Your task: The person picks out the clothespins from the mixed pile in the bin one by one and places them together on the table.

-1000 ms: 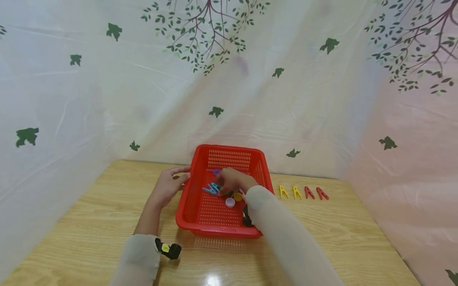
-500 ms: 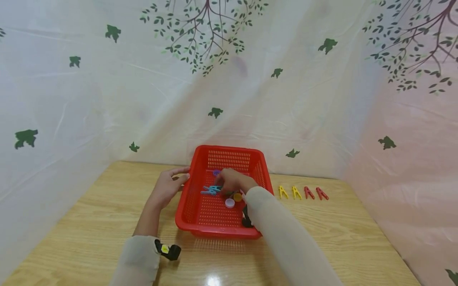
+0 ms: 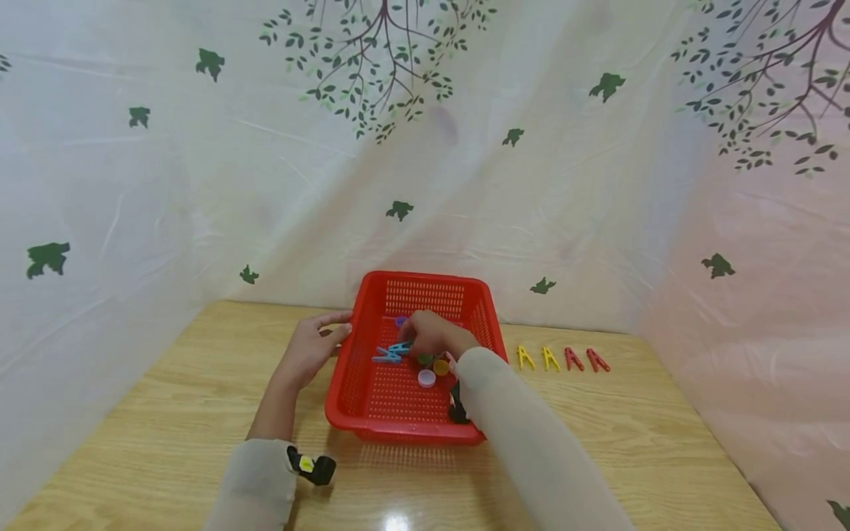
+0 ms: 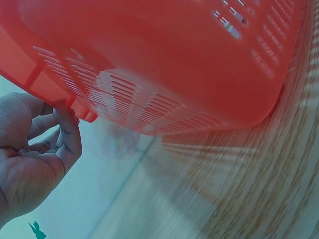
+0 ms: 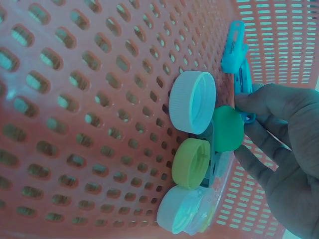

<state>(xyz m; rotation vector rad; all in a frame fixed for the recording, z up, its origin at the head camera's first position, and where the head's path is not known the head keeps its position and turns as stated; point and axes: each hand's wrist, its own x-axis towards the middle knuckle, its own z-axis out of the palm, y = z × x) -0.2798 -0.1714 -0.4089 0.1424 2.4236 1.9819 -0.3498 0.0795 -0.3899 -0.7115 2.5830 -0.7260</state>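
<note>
My left hand (image 3: 317,346) grips the left rim of a red plastic basket (image 3: 415,428). In the left wrist view the fingers (image 4: 67,127) curl at the rim's underside. Inside the basket my right hand (image 3: 432,335) reaches down, and its thumb and fingers pinch a blue clothespin (image 5: 244,79). Another blue clothespin (image 3: 387,355) lies just left of it on the basket floor. Close to the fingertips sits a green bottle cap (image 5: 229,128). White (image 5: 193,102) and yellow (image 5: 191,163) caps lie beside it. A purple cap (image 3: 401,321) is partly behind the hand.
Two yellow clothespins (image 3: 525,358) and two red clothespins (image 3: 574,359) stand in a row on the wooden table (image 3: 637,435), right of the basket. A patterned curtain (image 3: 299,184) hangs behind the table. More caps (image 5: 179,211) lie in the basket.
The blue clothespin at my right fingertips has turned to lie flatter. The green cap shows more under the right hand. My left hand has stayed on the rim.
</note>
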